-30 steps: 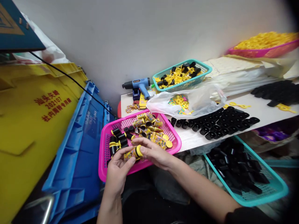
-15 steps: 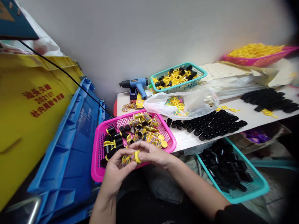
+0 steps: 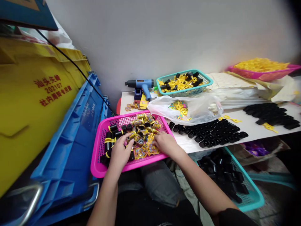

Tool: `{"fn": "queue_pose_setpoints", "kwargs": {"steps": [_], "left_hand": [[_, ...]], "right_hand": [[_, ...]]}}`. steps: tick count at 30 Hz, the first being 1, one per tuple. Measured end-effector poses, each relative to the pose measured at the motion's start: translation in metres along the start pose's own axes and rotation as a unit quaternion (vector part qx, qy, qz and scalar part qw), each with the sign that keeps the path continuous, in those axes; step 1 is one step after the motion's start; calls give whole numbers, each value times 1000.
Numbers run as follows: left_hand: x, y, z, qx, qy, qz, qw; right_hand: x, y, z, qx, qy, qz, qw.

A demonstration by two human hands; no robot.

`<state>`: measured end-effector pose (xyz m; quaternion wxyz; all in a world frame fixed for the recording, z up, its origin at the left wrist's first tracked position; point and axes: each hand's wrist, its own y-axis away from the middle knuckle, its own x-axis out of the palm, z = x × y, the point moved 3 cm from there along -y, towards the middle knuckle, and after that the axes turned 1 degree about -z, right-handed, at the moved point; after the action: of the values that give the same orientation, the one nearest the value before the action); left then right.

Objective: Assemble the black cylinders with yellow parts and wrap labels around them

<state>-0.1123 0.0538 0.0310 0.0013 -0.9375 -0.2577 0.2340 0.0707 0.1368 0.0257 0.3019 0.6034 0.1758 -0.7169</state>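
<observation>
My left hand (image 3: 121,150) reaches into the pink basket (image 3: 100,172). Its thumb and index finger are at the near end of a small yellow-labelled tube (image 3: 132,135), which they seem to grip. Over the basket's right side is my right hand (image 3: 166,143), its fingers bent down among yellow caps and printed wrappers (image 3: 143,151). Its fingertips are partly hidden, and what they pinch is not clear. Black-bodied tubes with yellow bands (image 3: 108,142) lie along the basket's left side. More labelled tubes (image 3: 139,121) are heaped at the back.
A blue heat gun (image 3: 143,84) stands behind the basket, beside a teal basket (image 3: 185,93) of yellow and black parts. Black cylinders (image 3: 211,133) cover part of the table by a plastic bag (image 3: 160,105). Blue crates (image 3: 68,138) stand left; another teal basket (image 3: 254,201) sits lower right.
Both hands have parted and lowered into the pink basket. The yellow-capped tube they held together above it is no longer between them. The view has shifted slightly.
</observation>
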Motion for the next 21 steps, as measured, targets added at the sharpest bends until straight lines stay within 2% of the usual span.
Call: {"fn": "queue_pose_setpoints", "kwargs": {"steps": [4, 9, 18, 21], "left_hand": [[-7, 3, 5, -19, 38, 0, 999], [-11, 8, -2, -10, 66, -12, 998], [-13, 15, 1, 12, 56, 2, 998], [-13, 16, 4, 16, 56, 2, 998]], "right_hand": [[-2, -2, -2, 5, 1, 12, 1000], [-3, -5, -6, 13, 4, 14, 1000], [-3, -7, -7, -5, 3, -9, 1000], [-6, -10, -5, -23, -5, 3, 1000]]}}
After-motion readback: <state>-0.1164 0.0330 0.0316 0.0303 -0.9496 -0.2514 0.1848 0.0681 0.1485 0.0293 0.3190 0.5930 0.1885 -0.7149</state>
